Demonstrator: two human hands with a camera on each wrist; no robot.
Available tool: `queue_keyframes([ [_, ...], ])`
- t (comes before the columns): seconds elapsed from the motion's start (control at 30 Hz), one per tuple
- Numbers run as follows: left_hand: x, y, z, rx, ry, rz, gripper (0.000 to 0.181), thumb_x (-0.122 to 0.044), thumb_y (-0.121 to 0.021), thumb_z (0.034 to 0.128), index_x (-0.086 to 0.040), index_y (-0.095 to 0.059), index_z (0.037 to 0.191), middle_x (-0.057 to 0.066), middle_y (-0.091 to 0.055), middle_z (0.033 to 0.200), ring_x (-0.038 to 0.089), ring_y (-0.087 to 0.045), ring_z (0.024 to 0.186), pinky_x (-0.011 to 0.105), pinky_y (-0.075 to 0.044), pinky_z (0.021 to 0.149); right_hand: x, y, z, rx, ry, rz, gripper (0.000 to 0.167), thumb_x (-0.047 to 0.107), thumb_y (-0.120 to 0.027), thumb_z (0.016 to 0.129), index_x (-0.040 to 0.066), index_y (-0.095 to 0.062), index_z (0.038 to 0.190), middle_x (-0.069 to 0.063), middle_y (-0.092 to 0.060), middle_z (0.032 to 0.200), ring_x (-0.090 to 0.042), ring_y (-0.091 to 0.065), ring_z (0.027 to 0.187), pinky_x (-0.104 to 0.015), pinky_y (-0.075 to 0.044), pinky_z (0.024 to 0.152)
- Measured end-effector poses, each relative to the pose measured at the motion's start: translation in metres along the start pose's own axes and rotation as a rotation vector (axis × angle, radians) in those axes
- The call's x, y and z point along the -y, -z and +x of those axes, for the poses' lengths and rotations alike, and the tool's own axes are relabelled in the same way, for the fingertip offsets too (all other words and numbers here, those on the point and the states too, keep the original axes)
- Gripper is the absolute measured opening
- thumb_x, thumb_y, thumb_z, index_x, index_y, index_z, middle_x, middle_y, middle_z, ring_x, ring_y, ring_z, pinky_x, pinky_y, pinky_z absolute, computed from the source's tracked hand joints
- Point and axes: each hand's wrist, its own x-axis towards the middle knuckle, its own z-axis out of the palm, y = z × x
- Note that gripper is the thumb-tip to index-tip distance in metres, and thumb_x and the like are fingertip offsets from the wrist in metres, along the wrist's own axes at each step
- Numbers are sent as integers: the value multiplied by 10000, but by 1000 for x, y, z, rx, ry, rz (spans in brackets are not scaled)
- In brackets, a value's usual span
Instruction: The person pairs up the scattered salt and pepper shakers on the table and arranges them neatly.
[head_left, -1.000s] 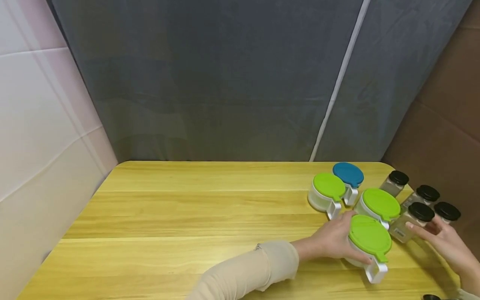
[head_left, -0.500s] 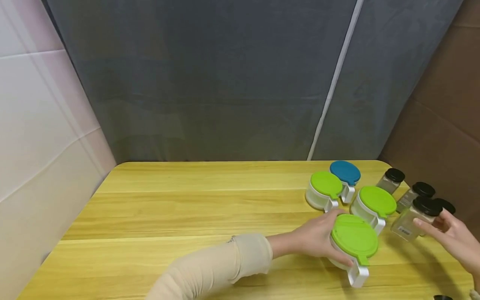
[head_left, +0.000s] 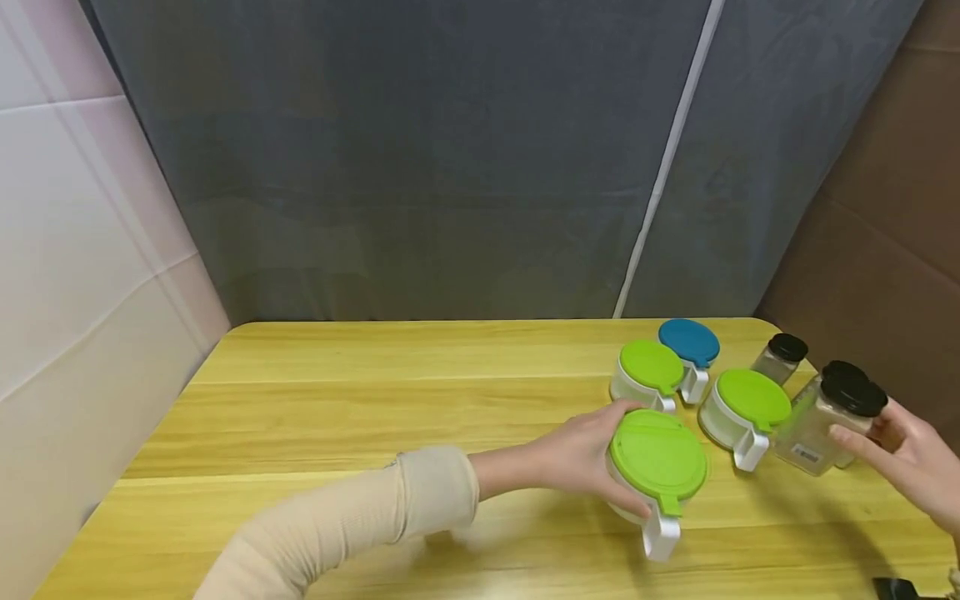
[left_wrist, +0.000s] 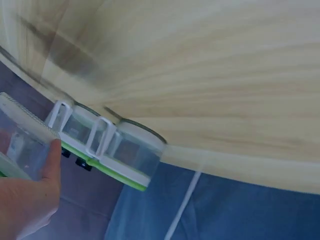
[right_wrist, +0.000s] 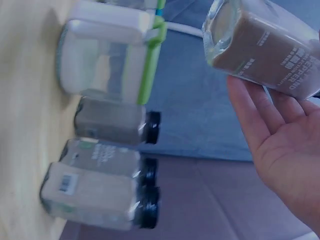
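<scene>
In the head view my left hand [head_left: 577,462] grips a clear seasoning jar with a green lid [head_left: 658,457] and white handle, raised off the table, thumb at the near side. The left wrist view shows only part of this jar [left_wrist: 25,140]. My right hand [head_left: 903,458] holds a black-lidded spice jar [head_left: 819,429] between thumb and fingers. Up close in the right wrist view, that jar [right_wrist: 270,50] has brownish contents and lettering including "PEPPER". It is off the table and partly hides the spice jars behind it in the head view.
Two more green-lidded jars [head_left: 752,400] [head_left: 651,367] and a blue-lidded one [head_left: 688,342] stand at the table's right. Three black-capped spice jars [right_wrist: 95,195] stand beside them. A black item [head_left: 896,588] lies at the lower right edge. A brown wall [head_left: 885,250] borders the right.
My left hand has carried the green-lidded jar leftward, away from the others. My right hand has taken hold of the spice jar and lifted it. The view has shifted slightly.
</scene>
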Motion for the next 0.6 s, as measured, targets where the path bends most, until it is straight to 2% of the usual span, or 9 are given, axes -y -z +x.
queue_keyframes([
  [0.07, 2, 7, -7, -7, 1, 6, 936, -393, -803, 578, -153, -265, 1305, -59, -479, 1134, 18, -449, 1007, 175, -364, 829, 3, 2, 1, -7, 31, 32, 427, 103, -563, 865, 215, -402, 1245, 281, -450, 916, 135, -438, 783, -125, -390, 570],
  [0.1, 3, 10, -10, -13, 0, 8, 940, -394, -806, 573, -155, -266, 1305, -54, -484, 1129, 23, -453, 1003, 180, -367, 830, 5, 3, 2, -6, 44, 43, 435, 90, -560, 865, 206, -404, 1254, 304, -435, 937, 147, -433, 803, -114, -387, 578],
  [0.23, 9, 20, -22, -37, 6, 4, 944, -394, -811, 563, -155, -273, 1300, -46, -490, 1125, 36, -461, 999, 204, -372, 840, 12, 3, 3, -10, 84, 61, 471, 63, -554, 864, 257, -396, 1264, 325, -398, 992, 171, -410, 840, -80, -365, 599],
  [0.37, 14, 32, -35, -50, 13, -17, 943, -390, -813, 561, -156, -276, 1300, -59, -481, 1138, 42, -458, 1013, 234, -371, 859, 21, -1, 3, -10, 175, 119, 542, -30, -547, 841, 295, -401, 1249, 276, -441, 1016, 126, -447, 843, -81, -364, 596],
  [0.43, 16, 38, -42, -54, 15, -29, 935, -385, -816, 559, -169, -282, 1295, -68, -482, 1137, 45, -459, 1014, 249, -371, 865, 26, -4, 2, 3, 210, 122, 580, -53, -543, 835, 288, -385, 1276, 256, -441, 1044, 83, -461, 812, -123, -374, 560],
  [0.53, 18, 48, -53, -60, 12, -52, 925, -372, -818, 560, -180, -286, 1291, -74, -483, 1139, 53, -461, 1018, 269, -371, 872, 34, -7, 1, 31, 220, 103, 593, -39, -545, 838, 294, -364, 1296, 219, -441, 991, -1, -456, 692, -208, -346, 486],
  [0.6, 19, 54, -59, -67, 10, -66, 925, -365, -818, 563, -183, -281, 1293, -72, -488, 1138, 59, -465, 1020, 277, -371, 876, 41, -9, 1, 64, 223, 94, 576, -23, -543, 846, 256, -358, 1315, 194, -445, 1002, -16, -470, 696, -222, -361, 485],
])
